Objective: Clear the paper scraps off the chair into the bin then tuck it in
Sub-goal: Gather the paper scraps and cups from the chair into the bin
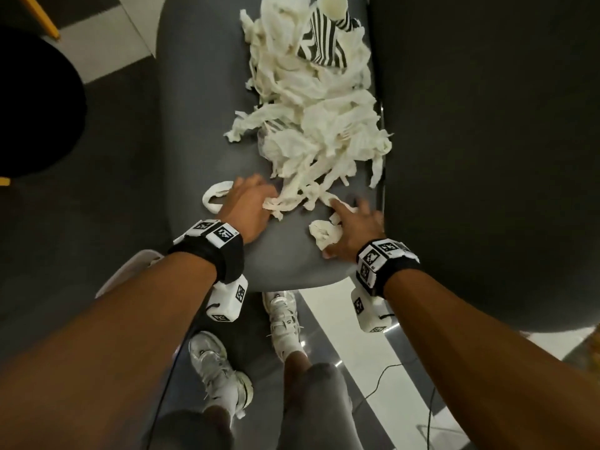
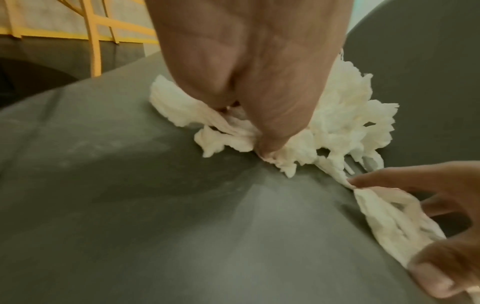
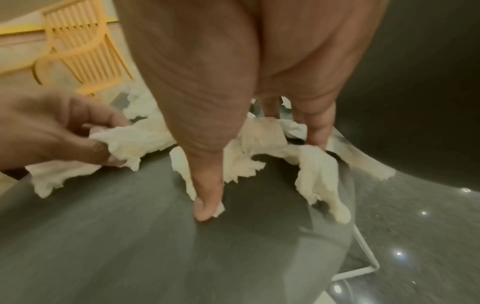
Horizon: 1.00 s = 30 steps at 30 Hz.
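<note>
The scraps (image 1: 318,108) lie heaped on the grey seat (image 1: 201,125), the pile's long axis running from 12 o'clock down to 6, its loose tail pointing at the person. A striped cup (image 1: 328,37) sits tipped at the 12 o'clock end. The left hand (image 1: 250,206) pinches a strip at the tail's 9 o'clock side; the right hand (image 1: 354,228), at 3 o'clock, has its fingers spread on the strips, with a wad (image 1: 324,235) lying under its thumb side. I'd guess the strips, being tangled, could drag unevenly and shed pieces over the seat's edge onto the floor. No bin is plainly in view, so a long carry may drop more.
</note>
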Motion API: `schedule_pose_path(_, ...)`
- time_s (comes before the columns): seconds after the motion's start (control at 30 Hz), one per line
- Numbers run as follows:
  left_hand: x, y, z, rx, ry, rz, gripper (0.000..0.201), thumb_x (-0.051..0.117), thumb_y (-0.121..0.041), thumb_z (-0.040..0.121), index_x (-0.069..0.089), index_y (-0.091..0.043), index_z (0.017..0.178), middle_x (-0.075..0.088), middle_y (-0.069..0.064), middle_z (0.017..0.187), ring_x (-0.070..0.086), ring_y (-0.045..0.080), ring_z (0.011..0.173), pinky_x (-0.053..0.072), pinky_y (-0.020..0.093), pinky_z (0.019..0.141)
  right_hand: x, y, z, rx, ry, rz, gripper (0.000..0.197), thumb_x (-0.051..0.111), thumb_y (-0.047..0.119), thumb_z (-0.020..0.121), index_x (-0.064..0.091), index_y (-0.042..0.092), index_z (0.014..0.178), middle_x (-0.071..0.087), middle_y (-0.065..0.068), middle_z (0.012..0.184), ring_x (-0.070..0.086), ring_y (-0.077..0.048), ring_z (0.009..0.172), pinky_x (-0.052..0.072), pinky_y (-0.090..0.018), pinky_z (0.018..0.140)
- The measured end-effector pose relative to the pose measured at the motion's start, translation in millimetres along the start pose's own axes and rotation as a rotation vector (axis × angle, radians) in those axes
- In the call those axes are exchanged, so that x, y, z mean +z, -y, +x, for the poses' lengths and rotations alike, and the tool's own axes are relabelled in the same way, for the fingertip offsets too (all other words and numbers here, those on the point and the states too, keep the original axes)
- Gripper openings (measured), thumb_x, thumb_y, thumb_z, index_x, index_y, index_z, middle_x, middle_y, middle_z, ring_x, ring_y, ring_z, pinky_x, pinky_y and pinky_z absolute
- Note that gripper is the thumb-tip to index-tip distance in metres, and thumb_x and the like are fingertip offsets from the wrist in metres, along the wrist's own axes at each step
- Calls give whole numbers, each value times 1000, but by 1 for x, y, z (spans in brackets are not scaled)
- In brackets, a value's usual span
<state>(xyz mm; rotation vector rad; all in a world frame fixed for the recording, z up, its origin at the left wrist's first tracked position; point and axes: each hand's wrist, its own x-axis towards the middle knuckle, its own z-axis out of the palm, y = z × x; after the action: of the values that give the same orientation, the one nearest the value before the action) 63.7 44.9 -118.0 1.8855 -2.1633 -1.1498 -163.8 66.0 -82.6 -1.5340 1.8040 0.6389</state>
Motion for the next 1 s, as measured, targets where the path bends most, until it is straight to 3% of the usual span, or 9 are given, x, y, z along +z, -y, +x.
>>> schedule_pose_path(0.1, -12, 14, -11, -20, -1, -82, 11, 65, -10, 81, 71, -15, 89, 62, 5, 94, 59, 29, 92, 40, 32, 77, 5, 12, 5, -112, -35, 13, 73, 82, 25, 74, 47, 23, 138, 37, -12, 143, 48, -39, 125, 46, -44, 104)
schedule_pose_path(0.23, -25, 32, -39, -73, 55, -103, 11, 69, -15, 78, 72, -15, 88, 66, 7, 92, 63, 28, 88, 51, 40, 78, 12, 37, 0, -240, -78, 80, 35, 70, 13, 81, 64, 13, 115, 60, -14, 118, 60, -37, 109, 48, -37, 91)
schedule_pose_path(0.37, -34, 60, -72, -115, 10, -108, 13, 66, -17, 80, 73, -12, 90, 67, 5, 87, 62, 23, 82, 49, 34, 72, 21, 75, -10, -396, -153, 101, 44, 65, 5, 81, 58, 14, 123, 60, -14, 117, 59, -36, 106, 42, -34, 84)
schedule_pose_path(0.5, -37, 88, -99, -186, 29, -159, 11, 67, -21, 80, 73, -16, 87, 59, -1, 81, 60, 21, 77, 49, 33, 69, 30, 117, -5, -515, -172, -91, 83, 54, 4, 85, 22, 42, 151, 51, -7, 113, 52, -26, 91, 50, -41, 84)
schedule_pose_path(0.63, -36, 102, -119, -222, -15, -266, 3, 68, -17, 79, 70, -15, 81, 58, -5, 73, 59, 16, 68, 44, 28, 62, 31, 152, 7, -561, -206, -149, 42, 55, 9, 90, 58, 17, 131, 48, -16, 120, 60, -38, 101, 52, -40, 89)
schedule_pose_path(0.7, -36, 106, -128, -292, -71, -373, 4, 64, -17, 80, 67, -20, 80, 64, -3, 70, 62, 18, 64, 44, 25, 55, 29, 163, 4, -632, -226, -218, 29, 55, 7, 93, 64, 6, 120, 48, -20, 125, 60, -39, 101, 52, -42, 92)
schedule_pose_path(0.8, -39, 117, -142, -448, -224, -543, 8, 57, -18, 84, 65, -17, 82, 67, 2, 70, 63, 19, 65, 42, 26, 53, 35, 185, -11, -707, -168, -295, 33, 48, 6, 95, 57, 9, 127, 54, -18, 124, 56, -38, 108, 46, -40, 89)
schedule_pose_path(0.9, -48, 146, -161, -634, -463, -763, 15, 49, -14, 89, 63, -15, 82, 62, 0, 72, 56, 16, 65, 42, 29, 58, 56, 218, -36, -795, -92, -328, 32, 50, 9, 94, 51, 9, 127, 60, -17, 116, 59, -38, 106, 46, -40, 84)
schedule_pose_path(1.0, -51, 195, -192, -840, -693, -983, 19, 46, -16, 79, 65, -15, 77, 65, 7, 78, 60, 25, 74, 46, 34, 69, 93, 267, -66, -865, 78, -252, 37, 51, 9, 94, 49, 9, 130, 64, -16, 119, 62, -35, 107, 48, -39, 86)
